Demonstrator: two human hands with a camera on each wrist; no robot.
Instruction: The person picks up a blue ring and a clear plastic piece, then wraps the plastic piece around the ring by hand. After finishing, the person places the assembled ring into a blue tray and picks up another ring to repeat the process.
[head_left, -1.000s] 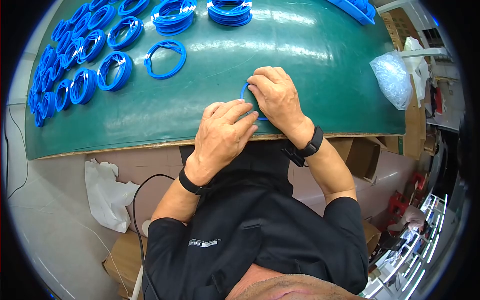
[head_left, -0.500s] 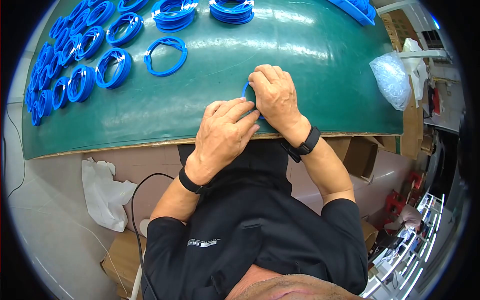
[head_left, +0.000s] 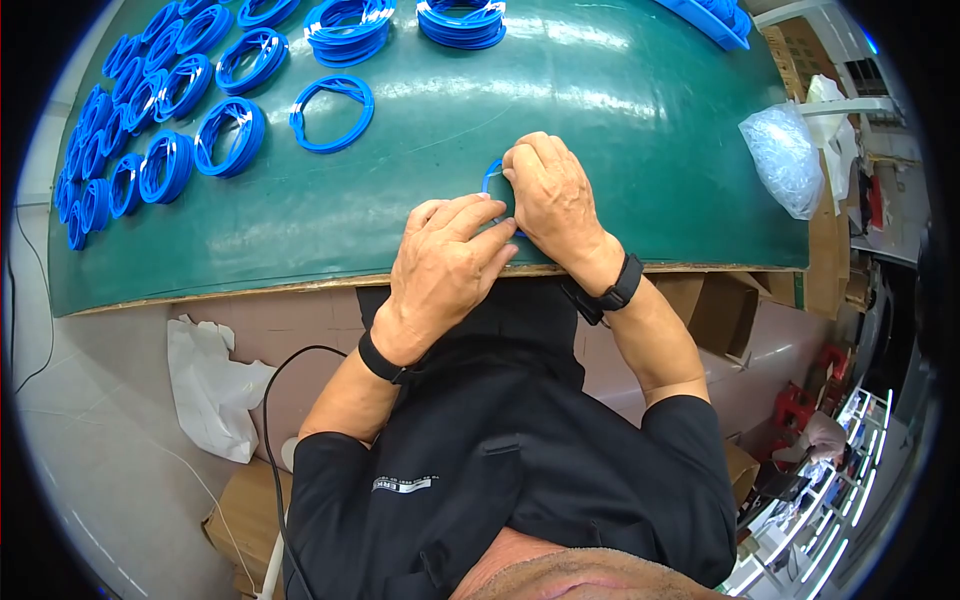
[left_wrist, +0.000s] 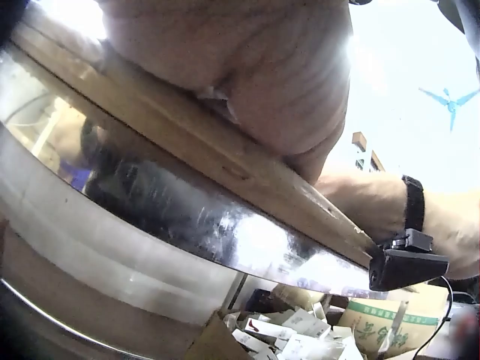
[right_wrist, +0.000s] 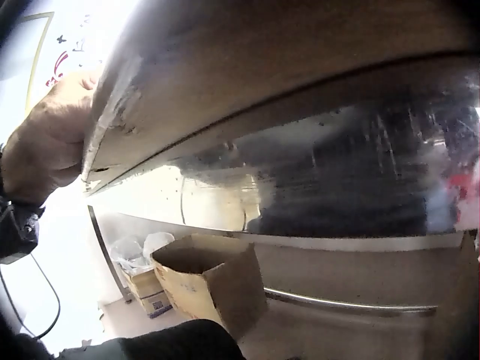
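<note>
Near the front edge of the green-topped table (head_left: 640, 200), both hands work at a small blue coil (head_left: 487, 180) of what looks like cable or tubing. In the head view, the right hand (head_left: 553, 190) pinches its upper right part between thumb and bent fingers. From the lower left, the left hand (head_left: 445, 262) holds the coil's near side with its fingertips and thumb. Most of the coil is hidden under the two hands. Both wrist views look mainly at the table's edge; the coil does not show in them.
Many blue coils with white ties (head_left: 230, 137) stand in rows at the left and back. A single thinner coil (head_left: 332, 114) lies closer. At the right are a blue tray (head_left: 710, 22) and a clear plastic bag (head_left: 783, 160). Under the table stands an open cardboard box (right_wrist: 210, 277).
The right hand has shifted slightly at the coil's upper part, and more of the coil's top shows beside its fingertips. The left hand has stayed nearly in place.
</note>
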